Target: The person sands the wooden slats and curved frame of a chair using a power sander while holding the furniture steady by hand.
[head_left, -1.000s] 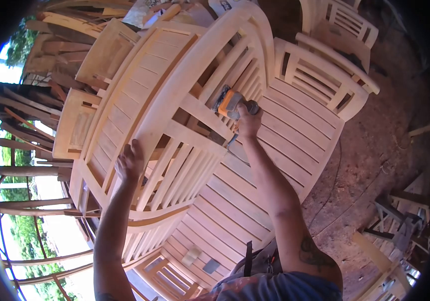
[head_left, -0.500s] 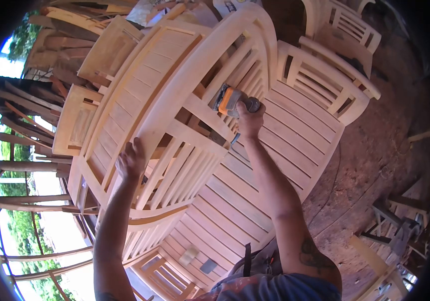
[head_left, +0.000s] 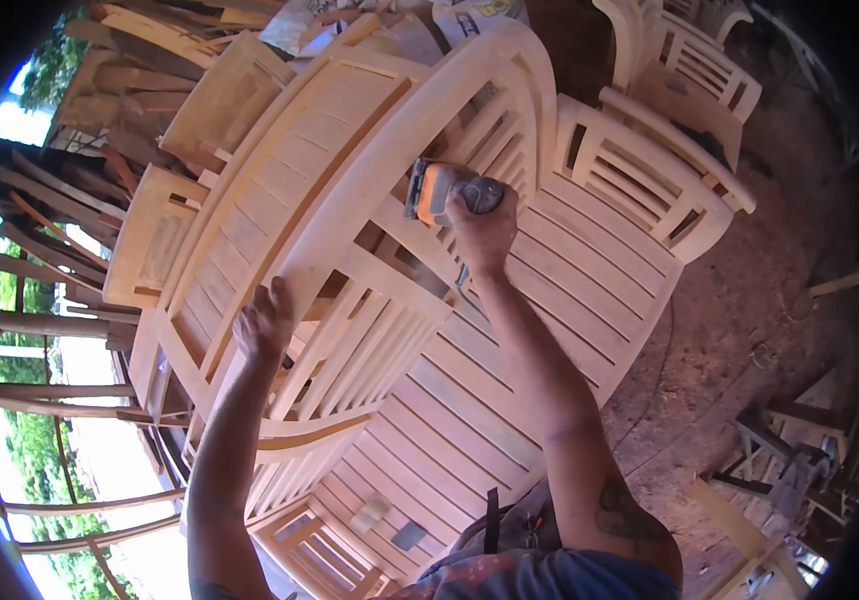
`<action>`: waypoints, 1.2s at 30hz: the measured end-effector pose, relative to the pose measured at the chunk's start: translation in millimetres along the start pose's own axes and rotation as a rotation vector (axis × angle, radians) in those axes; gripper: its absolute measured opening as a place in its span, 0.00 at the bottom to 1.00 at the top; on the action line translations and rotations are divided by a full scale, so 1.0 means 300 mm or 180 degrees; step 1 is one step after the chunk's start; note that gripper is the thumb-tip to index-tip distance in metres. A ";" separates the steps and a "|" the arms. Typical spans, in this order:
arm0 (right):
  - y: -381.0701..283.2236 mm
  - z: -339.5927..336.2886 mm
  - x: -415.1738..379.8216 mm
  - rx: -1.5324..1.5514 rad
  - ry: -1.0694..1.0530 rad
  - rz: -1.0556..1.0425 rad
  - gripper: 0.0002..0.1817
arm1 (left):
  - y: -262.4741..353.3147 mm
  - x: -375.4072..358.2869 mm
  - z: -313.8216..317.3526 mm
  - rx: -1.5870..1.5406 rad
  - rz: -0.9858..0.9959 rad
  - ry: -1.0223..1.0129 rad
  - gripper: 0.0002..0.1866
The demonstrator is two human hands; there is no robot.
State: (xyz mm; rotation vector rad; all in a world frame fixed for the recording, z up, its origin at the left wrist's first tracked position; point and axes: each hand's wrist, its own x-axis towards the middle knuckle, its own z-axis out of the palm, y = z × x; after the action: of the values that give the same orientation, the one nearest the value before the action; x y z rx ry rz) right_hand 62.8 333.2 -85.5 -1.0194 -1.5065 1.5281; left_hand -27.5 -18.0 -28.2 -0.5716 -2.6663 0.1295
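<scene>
My right hand [head_left: 487,225] is wrapped round an orange and grey power sander [head_left: 437,192]. The sander's dark pad end lies against the inner edge of the bench's curved top rail [head_left: 349,185], where a wide back slat meets it. On the lower left part of that same rail rests my left hand [head_left: 265,318], its fingers apart and holding nothing. Below the rail, the slatted backrest [head_left: 359,340] and the slatted seat [head_left: 459,385] of the pale wooden bench spread towards my body.
Another curved bench back [head_left: 289,150] stands just behind the rail. Wooden offcuts [head_left: 129,75] are piled at the upper left. Wooden chairs [head_left: 694,75] stand at the upper right. Two small blocks, one pale [head_left: 369,515] and one grey [head_left: 409,536], lie on the seat.
My right hand and the sander have moved slightly to the left, closer to the top rail. The left hand stays on the rail in nearly the same place.
</scene>
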 end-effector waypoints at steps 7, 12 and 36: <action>0.205 -0.044 -0.085 0.0096 0.0314 0.0620 0.38 | 0.069 0.014 -0.069 -0.0101 -0.0573 -0.0155 0.26; 0.319 -0.024 0.040 0.0204 0.0165 0.0598 0.37 | 0.067 0.028 -0.088 -0.0256 -0.0697 -0.0632 0.28; 0.028 -0.007 0.013 -0.0128 0.0094 -0.0001 0.32 | 0.028 0.010 -0.030 -0.0110 -0.0244 -0.0029 0.23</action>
State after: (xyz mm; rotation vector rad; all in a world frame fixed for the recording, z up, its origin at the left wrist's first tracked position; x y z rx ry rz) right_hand 63.2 337.3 -94.0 -1.0601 -1.5223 1.4817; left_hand -23.2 -9.0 -20.3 -0.4798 -2.6999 0.0641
